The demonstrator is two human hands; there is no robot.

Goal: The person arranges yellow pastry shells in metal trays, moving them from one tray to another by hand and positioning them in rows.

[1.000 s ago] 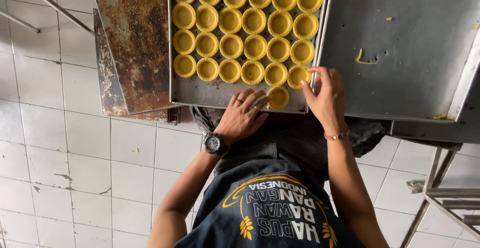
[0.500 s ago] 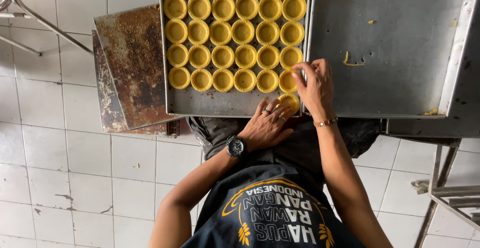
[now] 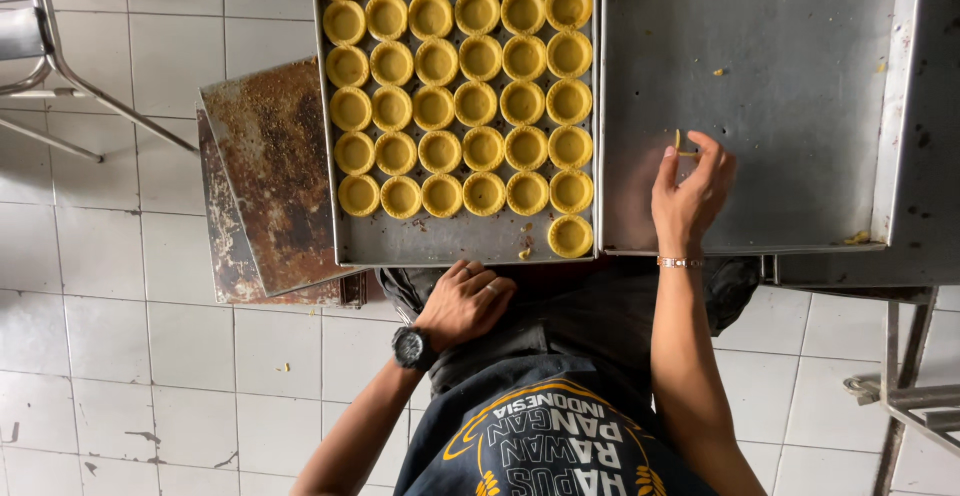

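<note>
Nearest, the left hand (image 3: 465,301) rests on the lap, fingers loosely curled and closed on nothing, a black wristwatch (image 3: 412,348) on its wrist; its fingertips lie just short of the near rim of the filled tray (image 3: 440,244), not clearly touching it. Across from it, the right hand (image 3: 690,191) reaches onto the bare steel tray (image 3: 790,76), a thin bracelet (image 3: 680,262) at the wrist, thumb and forefinger pinched together on a small scrap of yellow dough (image 3: 680,146) held at the fingertips; the other fingers stay relaxed and half open. Just beside that pinch, toward the left hand, sits a lone tart shell (image 3: 570,236) at the near corner of the filled tray, apart from the rest. Beyond it, the rows of yellow tart shells (image 3: 460,86) stand packed side by side, running away from both hands to the far edge of view. A few crumbs (image 3: 524,249) lie on the tray floor between the lone shell and the left hand. Farther out on the left hand's side, a rusty flat sheet (image 3: 270,166) pokes from under the filled tray above the white tiled floor (image 3: 120,286).
</note>
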